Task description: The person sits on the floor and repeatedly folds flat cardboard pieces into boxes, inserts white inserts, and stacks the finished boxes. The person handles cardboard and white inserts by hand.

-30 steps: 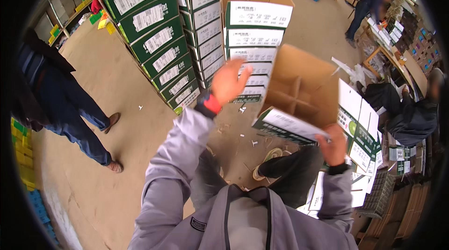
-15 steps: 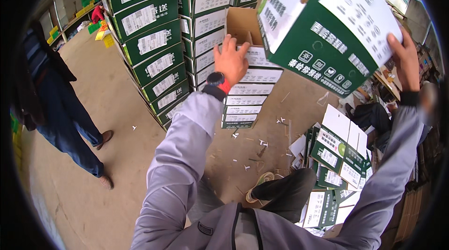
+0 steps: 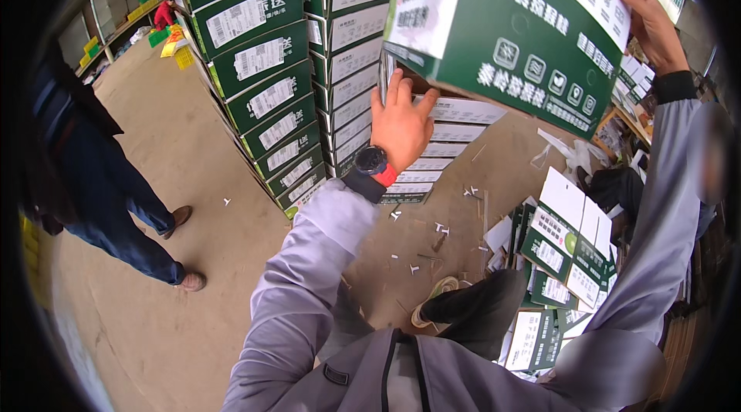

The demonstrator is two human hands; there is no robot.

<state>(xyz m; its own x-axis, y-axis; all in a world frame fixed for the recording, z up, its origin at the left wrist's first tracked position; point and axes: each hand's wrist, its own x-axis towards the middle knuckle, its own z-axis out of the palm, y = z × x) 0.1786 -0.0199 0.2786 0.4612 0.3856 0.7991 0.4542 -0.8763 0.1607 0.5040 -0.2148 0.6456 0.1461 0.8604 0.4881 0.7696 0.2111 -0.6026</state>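
Note:
At the upper right my right hand grips the side of a green and white cardboard box, thumb and fingers at its edge. The box is held tilted, its near edge over the top of the middle stack of boxes. My left hand, with a dark watch on a red strap at its wrist, lies against the rim of the stack's open top box. Its fingers are stretched out and somewhat apart. The raised box hides much of that opening.
A tall stack of labelled green boxes rises on the left, with another stack behind it. Flattened cartons lie in a pile at the lower right. White scraps litter the floor. A person stands at far left.
The held box has come left and lower, now covering most of the open top box. My left hand has shifted slightly right and down in the picture, still at the rim. The view has moved slightly.

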